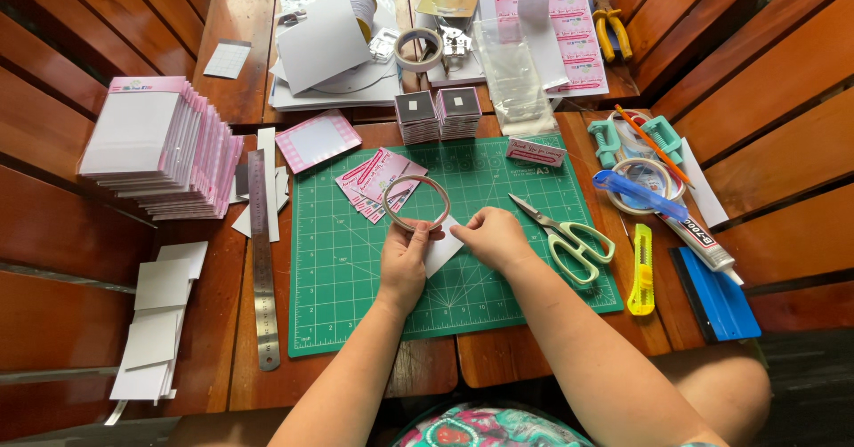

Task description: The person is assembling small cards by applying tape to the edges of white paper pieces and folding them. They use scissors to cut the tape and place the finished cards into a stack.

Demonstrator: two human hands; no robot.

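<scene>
My left hand [405,256] holds a thin ring-shaped tape roll [416,202] upright over the green cutting mat [356,260], together with a small white card [442,251]. My right hand [494,235] pinches the card's upper right edge, close to the roll. Both hands meet near the mat's middle. A small pile of pink printed labels [378,183] lies on the mat just behind the roll.
Pale green scissors [569,236] lie right of my hands; a yellow utility knife [640,271], glue tube [703,242] and blue scraper [719,294] lie farther right. A steel ruler [261,251] lies along the mat's left edge. Stacks of pink-and-white cards [160,144] and white cards [160,322] sit left.
</scene>
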